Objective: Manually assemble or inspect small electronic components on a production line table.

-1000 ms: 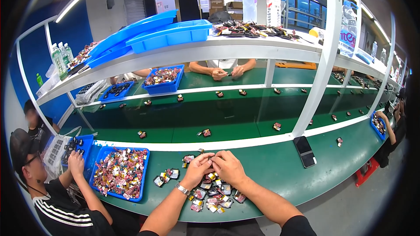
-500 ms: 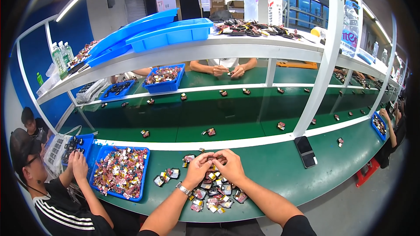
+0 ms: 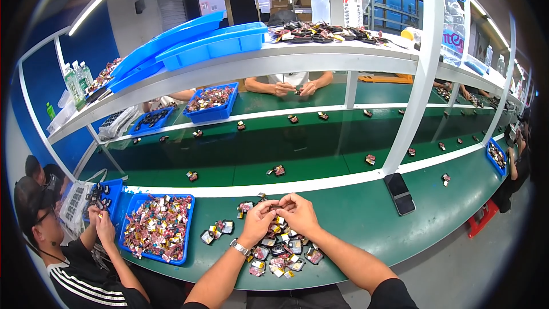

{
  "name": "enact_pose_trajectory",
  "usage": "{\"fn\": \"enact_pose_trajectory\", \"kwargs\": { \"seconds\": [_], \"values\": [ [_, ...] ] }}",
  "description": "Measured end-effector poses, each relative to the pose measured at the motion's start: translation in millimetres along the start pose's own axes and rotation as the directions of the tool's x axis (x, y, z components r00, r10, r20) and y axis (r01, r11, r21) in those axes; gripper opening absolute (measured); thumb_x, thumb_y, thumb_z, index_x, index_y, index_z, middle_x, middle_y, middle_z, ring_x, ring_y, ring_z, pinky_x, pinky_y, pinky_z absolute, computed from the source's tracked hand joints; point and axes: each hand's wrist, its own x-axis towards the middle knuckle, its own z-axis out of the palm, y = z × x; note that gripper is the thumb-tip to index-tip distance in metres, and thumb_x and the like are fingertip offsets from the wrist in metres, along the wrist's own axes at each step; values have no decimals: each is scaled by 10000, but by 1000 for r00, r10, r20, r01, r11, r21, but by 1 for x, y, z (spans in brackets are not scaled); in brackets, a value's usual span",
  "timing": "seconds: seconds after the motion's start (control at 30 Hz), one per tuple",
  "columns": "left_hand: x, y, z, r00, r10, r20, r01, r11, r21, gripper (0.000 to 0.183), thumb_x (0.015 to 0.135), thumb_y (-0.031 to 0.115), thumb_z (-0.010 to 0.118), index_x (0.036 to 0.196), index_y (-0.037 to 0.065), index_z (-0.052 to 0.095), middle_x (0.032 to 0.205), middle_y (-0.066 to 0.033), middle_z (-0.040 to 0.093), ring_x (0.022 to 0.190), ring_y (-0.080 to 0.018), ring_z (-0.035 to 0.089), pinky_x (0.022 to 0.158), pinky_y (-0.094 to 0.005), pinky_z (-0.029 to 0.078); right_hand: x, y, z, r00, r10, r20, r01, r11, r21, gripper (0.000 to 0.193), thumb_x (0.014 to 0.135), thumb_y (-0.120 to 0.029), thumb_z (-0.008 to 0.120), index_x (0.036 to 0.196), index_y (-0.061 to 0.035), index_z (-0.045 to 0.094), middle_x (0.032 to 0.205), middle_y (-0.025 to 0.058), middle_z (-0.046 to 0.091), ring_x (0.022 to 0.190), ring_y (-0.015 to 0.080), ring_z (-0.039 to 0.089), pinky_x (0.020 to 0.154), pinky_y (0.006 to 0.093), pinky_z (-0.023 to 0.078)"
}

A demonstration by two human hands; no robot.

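Note:
My left hand (image 3: 260, 220) and my right hand (image 3: 298, 216) meet above the green bench, fingertips pinched together. Between them sits something small and dark reddish, mostly covered by the fingers. Just below and partly under my hands lies a pile of small electronic assemblies (image 3: 278, 250), with black casings, pinkish-red parts and white and yellow labels. A few loose assemblies (image 3: 216, 230) rest left of my left wrist, which wears a metal-banded watch (image 3: 240, 246).
A blue tray (image 3: 191, 229) heaped with reddish parts stands left, beside a seated co-worker (image 3: 71, 263). A phone (image 3: 400, 194) lies right. Beyond a white ledge, spaced assemblies sit on a green belt (image 3: 320, 177). White posts (image 3: 420, 74) carry a shelf with blue trays (image 3: 211, 46) and bottles.
My hands stay pinched together in nearly the same place. The co-worker on the left has lowered their hands a little. Assemblies on the nearer belt row appear slightly farther right.

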Motion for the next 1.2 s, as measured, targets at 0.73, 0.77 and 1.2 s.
{"fn": "enact_pose_trajectory", "kwargs": {
  "seconds": [0.73, 0.77, 1.2],
  "values": [
    [5, -1, -19, 895, 370, -249, -248, 878, 410, 177, 908, 5, 541, 1054, -32, 634, 911, -118, 721, 778, -141, 697, 683, -260, 561, 119, 33, 3, 967, -127, -221, -38, 786, -617, 403, 733, -231, 793, 1035, -39, 608, 1006, 177, 624, 999, 376, 585, 877, 456, 481],
    [5, -1, -18, 894, 371, -250, -252, 879, 404, 163, 896, 3, 557, 1032, -17, 644, 868, -111, 729, 744, -146, 707, 674, -268, 566, 117, 38, 10, 969, -111, -218, -78, 704, -706, 444, 722, -229, 801, 1062, -33, 593, 1018, 181, 635, 1011, 364, 598, 876, 449, 486],
    [4, 22, -25, 987, -158, 21, 159, 970, -185, 420, 1042, 323, 424, 1081, -56, 600, 838, -94, 656, 657, -136, 623, 570, -232, 487, 21, -10, -32, 891, -268, 368, 363, 905, -220, 570, 759, -73, 754, 1287, -57, 539, 1269, 115, 599, 1171, 272, 553, 957, 376, 473]
  ]
}}
